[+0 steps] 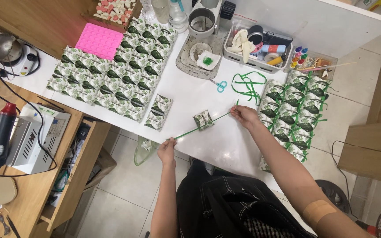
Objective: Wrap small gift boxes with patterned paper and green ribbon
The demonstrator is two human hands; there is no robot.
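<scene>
Left hand pinched shut on 1 end of the green ribbon, just past the near edge of the table. Right hand pinched shut on the other end, over the table. I see the ribbon pulled straight between them, running diagonally.

Small leaf-print box sits on the white table at the ribbon's midpoint, ribbon crossing it. Can't tell if it passes over or around.

Surface: flat leaf-print boxes in rows to the left, 2 more just left of the small box. Ribbon-tied boxes stacked right. Loose ribbon pile and scissors behind. Pink mould at far left, supply tray at back.

Room: wooden bench on the left with a heat gun and sealer. Tiled floor below.
</scene>
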